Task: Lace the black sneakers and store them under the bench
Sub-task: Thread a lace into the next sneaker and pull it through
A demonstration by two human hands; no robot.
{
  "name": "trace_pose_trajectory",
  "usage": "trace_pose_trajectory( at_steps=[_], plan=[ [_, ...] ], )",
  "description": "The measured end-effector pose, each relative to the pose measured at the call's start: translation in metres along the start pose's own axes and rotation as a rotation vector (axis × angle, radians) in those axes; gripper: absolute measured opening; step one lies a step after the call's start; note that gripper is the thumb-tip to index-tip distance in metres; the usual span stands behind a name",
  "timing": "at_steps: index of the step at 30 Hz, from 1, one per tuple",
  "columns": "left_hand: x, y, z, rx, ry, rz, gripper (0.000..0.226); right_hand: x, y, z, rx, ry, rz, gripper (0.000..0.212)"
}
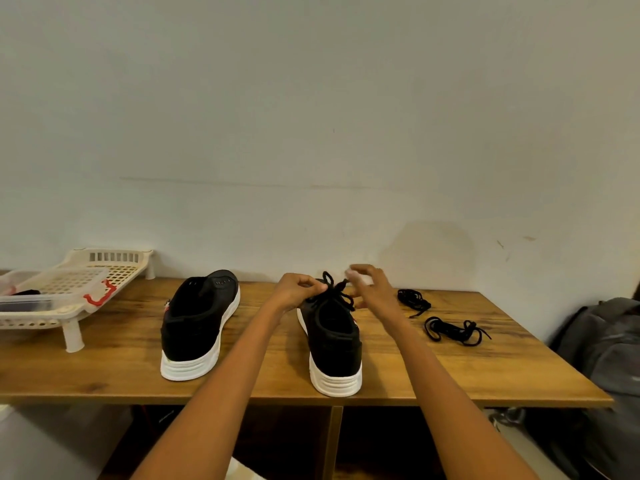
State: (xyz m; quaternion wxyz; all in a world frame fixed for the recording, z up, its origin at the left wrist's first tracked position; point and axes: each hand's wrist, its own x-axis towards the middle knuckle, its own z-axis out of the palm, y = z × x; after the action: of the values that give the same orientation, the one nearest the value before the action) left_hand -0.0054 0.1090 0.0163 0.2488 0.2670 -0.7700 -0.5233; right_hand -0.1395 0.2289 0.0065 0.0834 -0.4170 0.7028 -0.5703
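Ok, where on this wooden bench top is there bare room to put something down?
Bare wood lies between the two black white-soled sneakers and along the front right edge below the loose black laces. The cream plastic rack crowds the left end.

No text, label, brand or number can be read on anything in view.

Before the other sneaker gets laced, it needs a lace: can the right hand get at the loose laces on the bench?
Probably yes: the loose laces lie just beside the right hand, nothing between.
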Motion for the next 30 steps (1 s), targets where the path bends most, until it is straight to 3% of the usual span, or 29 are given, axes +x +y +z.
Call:
trace_pose_trajectory(
  at_steps=[3,10,15,20,23,30],
  plan=[
    [0.001,-0.004,0.0,-0.047,0.008,-0.026,0.015,0.0,0.004,-0.025,0.155,0.157,0.087,0.03],
    [0.004,-0.003,0.002,-0.017,0.044,-0.036,0.014,-0.014,0.002,-0.012,-0.076,-0.25,0.041,0.028],
    [0.006,-0.003,0.009,-0.003,0.11,-0.038,0.013,-0.013,-0.005,0.0,-0.05,-0.145,0.027,0.022],
    [0.008,-0.006,0.001,-0.047,0.063,-0.139,0.021,-0.007,-0.004,0.008,-0.109,-0.051,0.166,0.028],
    [0.009,-0.01,-0.005,-0.045,0.068,-0.184,0.022,-0.005,0.001,0.01,-0.034,-0.063,0.268,0.025],
    [0.006,-0.013,-0.007,0.113,0.006,-0.069,0.015,-0.008,0.002,0.004,0.058,-0.128,0.321,0.029]
  ],
)
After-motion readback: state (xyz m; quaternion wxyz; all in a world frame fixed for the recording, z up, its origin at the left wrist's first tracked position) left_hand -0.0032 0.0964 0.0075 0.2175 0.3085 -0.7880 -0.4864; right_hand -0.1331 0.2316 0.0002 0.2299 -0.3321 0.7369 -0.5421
